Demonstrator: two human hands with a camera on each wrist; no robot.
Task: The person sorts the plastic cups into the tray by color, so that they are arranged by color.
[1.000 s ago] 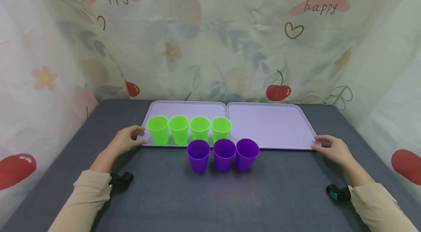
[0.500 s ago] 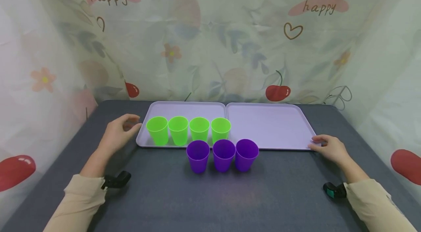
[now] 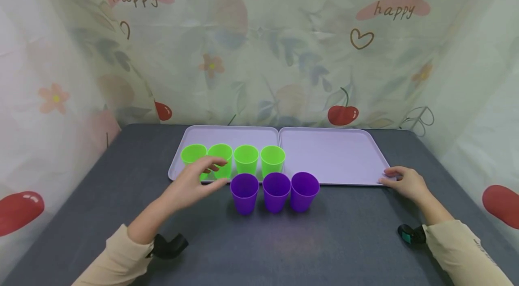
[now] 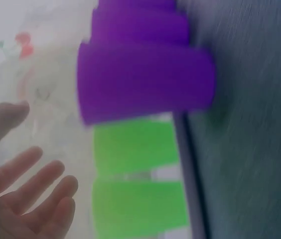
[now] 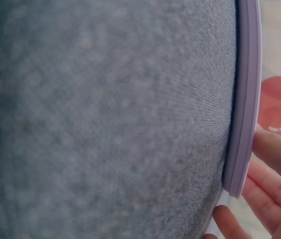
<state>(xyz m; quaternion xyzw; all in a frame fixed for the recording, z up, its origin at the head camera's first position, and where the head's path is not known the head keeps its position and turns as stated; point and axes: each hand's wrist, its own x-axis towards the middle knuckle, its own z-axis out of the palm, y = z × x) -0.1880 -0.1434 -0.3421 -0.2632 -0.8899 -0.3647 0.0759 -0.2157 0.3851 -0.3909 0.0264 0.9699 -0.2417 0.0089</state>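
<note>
Four-fingered and loosely spread, my left hand (image 3: 196,182) hovers left of the nearest purple cup (image 3: 245,196), fingers pointing right, nothing held. In the left wrist view that purple cup (image 4: 145,82) lies beyond the thumb and fingers of my left hand (image 4: 31,184). Two more purple cups, the middle one (image 3: 276,196) and the right one (image 3: 303,196), complete a row on the dark table. My right hand (image 3: 409,184) holds the front right corner of the right lilac tray (image 3: 332,155), its thumb and fingers at the rim (image 5: 245,99).
Several green cups, including one at the row's right end (image 3: 272,160), stand along the front of the left lilac tray (image 3: 235,133). Both trays sit side by side near the table's back edge. A printed curtain (image 3: 259,74) hangs behind the grey table (image 3: 284,250).
My left hand first drew away from the left tray's edge, then swung right and toward the purple cups. The right hand stays at its tray corner, and the cups have not moved.
</note>
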